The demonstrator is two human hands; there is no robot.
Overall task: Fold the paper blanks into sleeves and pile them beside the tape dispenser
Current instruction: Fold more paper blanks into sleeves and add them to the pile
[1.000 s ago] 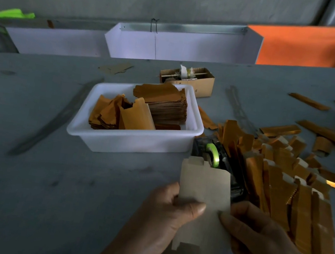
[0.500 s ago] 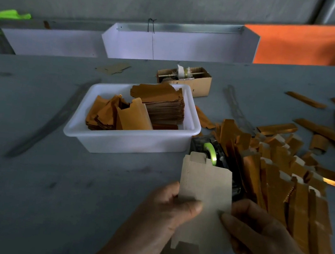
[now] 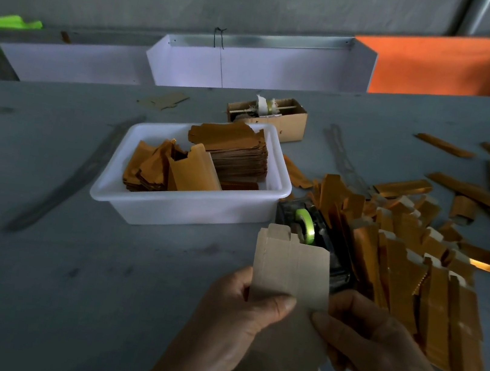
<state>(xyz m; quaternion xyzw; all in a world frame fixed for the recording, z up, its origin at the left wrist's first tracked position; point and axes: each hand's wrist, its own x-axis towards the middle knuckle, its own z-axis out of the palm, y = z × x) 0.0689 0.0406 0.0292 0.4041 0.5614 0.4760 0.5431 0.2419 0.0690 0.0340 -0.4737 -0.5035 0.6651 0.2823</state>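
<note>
Paper blank (image 3: 289, 271): held upright above the worktop (image 3: 32, 280), in front of the tape dispenser (image 3: 315, 237); left hand (image 3: 226, 325) and right hand (image 3: 373, 341) each pinched a side edge, thumb in front. Judged light, thin, easily creased; best held by its edges. White tub (image 3: 189, 208): stacked and loose orange blanks. Pile of sleeves (image 3: 408, 273): right of dispenser.

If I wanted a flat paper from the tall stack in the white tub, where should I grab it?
Pinch the top sheet's notched end from above: the stack rises over the tub's rim, so that edge sticks out free.
</note>
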